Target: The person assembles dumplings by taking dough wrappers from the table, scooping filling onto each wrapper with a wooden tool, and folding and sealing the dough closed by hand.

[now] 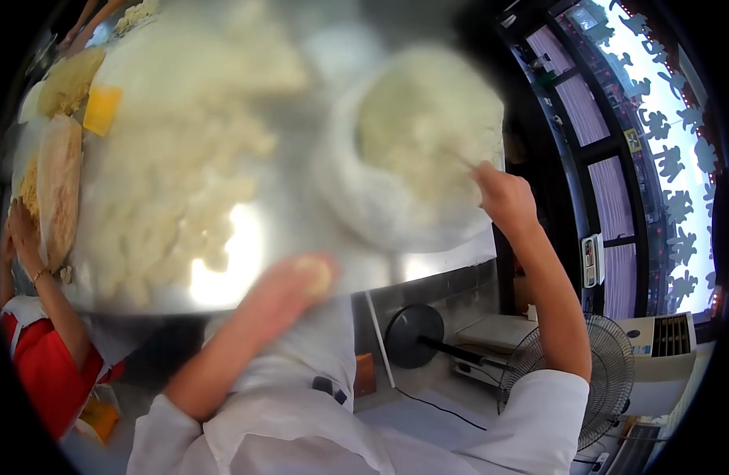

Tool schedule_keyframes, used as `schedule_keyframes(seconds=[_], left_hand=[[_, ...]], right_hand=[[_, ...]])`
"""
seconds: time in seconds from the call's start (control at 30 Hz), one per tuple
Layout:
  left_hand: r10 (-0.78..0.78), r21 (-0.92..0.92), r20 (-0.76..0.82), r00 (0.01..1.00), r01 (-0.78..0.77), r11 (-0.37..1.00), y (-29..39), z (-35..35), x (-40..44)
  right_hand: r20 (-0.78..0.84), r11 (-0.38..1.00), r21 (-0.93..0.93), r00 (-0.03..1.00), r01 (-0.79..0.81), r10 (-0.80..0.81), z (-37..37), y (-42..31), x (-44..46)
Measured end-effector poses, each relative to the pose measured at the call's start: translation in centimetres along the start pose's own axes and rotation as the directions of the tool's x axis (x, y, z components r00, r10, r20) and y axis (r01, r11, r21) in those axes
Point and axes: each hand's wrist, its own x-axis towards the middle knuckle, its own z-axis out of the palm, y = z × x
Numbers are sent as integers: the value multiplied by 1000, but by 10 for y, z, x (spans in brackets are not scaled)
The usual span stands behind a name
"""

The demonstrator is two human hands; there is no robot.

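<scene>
Your right hand point(504, 198) is clenched around a thin utensil point(462, 157) at the right side of the white bowl point(345, 170), its far end blurred against the pale, greenish mixture point(416, 119) inside. Your left hand point(279, 291), also blurred, grasps a pale rounded piece point(320, 277) left of the bowl and nearer you. Numerous doughy pieces point(174, 198) lie left of the bowl, with a co-worker in red point(44, 348) farther left.

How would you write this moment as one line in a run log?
left hand: holds pale piece | right hand: grips thin tool at white bowl of pale mixture | pale lumps: on table, blurred
</scene>
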Motion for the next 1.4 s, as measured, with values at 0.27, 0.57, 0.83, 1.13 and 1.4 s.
schedule_keyframes(seconds=[0.27, 0.57, 0.83, 1.13, 1.4], left_hand=[[13, -22, -3, 1000, -14, 1000, -2, 1, 6], [189, 309, 103, 977, -212, 927, 3, 29, 31], [228, 182, 130, 965, -249, 951, -6, 34, 63], [358, 435, 79, 930, -356, 827, -5, 26, 47], [302, 29, -263, 916, -305, 952, -14, 39, 34]], right_hand=[[66, 994, 80, 996, -69, 64, -4, -16, -13], [303, 770, 432, 879, -470, 367, 6, -31, -33], [583, 377, 580, 691, -722, 427, -22, -82, -51], [-125, 834, 531, 960, -150, 251, 31, -220, -95], [99, 866, 412, 959, -282, 264, 43, -287, -117]])
